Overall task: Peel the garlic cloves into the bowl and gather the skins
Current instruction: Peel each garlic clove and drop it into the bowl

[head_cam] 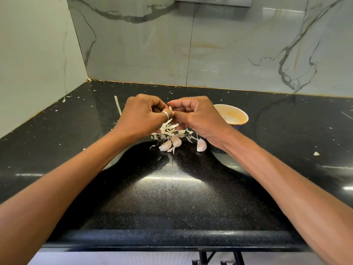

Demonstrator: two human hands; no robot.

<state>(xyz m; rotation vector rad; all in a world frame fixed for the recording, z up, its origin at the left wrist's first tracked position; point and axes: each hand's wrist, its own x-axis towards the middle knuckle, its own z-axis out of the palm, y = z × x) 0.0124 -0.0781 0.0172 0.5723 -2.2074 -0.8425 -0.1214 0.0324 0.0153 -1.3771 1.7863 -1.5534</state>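
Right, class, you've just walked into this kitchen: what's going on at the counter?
A person is peeling a garlic clove, pinched between the left hand and the right hand above a black counter. A pile of skins lies beneath the hands, with three unpeeled cloves at its near edge. The bowl stands just behind the right hand; no peeled garlic shows in the part visible.

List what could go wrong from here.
1. The clove pinched between left hand and right hand could slip into the skins pile below, not the bowl.
2. The bowl sits close behind the right hand; a pull-back may knock it.
3. Flakes already dot the countertop; more may scatter.
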